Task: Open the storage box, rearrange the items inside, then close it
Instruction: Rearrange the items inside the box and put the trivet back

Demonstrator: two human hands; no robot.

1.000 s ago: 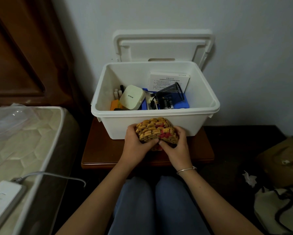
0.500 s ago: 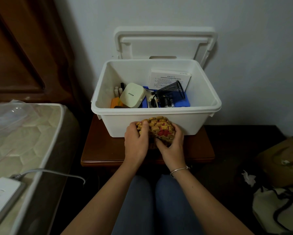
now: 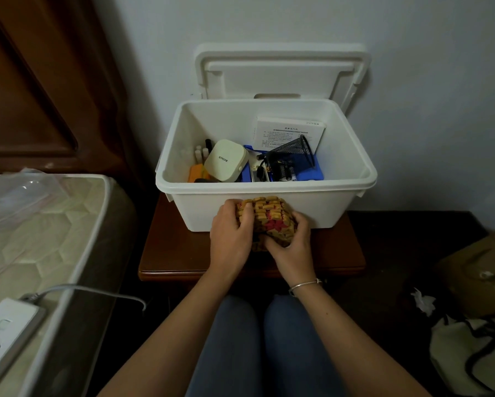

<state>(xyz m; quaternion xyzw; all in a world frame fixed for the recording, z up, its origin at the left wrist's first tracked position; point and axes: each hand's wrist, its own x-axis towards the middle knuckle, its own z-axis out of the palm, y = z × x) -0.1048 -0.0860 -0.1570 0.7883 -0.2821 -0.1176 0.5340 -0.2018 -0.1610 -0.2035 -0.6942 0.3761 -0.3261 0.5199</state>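
A white storage box [image 3: 269, 207] stands open on a small wooden table [image 3: 171, 253], its lid [image 3: 280, 70] leaning upright against the wall behind. Inside lie a cream rounded device [image 3: 226, 161], a black mesh pen cup [image 3: 295, 150] on its side, a white leaflet [image 3: 289, 133], a blue tray [image 3: 312, 173], an orange item [image 3: 197, 173] and several small tubes. In front of the box, my left hand [image 3: 232, 233] and my right hand [image 3: 292, 242] both grip a yellow-and-red woven beaded mat [image 3: 269, 216], bunched between them.
A mattress [image 3: 40, 224] with a clear plastic bag and a white power strip [image 3: 5, 328] lies to the left. A brown bag [image 3: 481, 270], a white tote [image 3: 469, 353] and a crumpled tissue sit on the dark floor at right. My knees are below the table.
Both hands have curled the woven mat tighter, from a flatter shape into a compact bundle, and it sits slightly lower against the box front.
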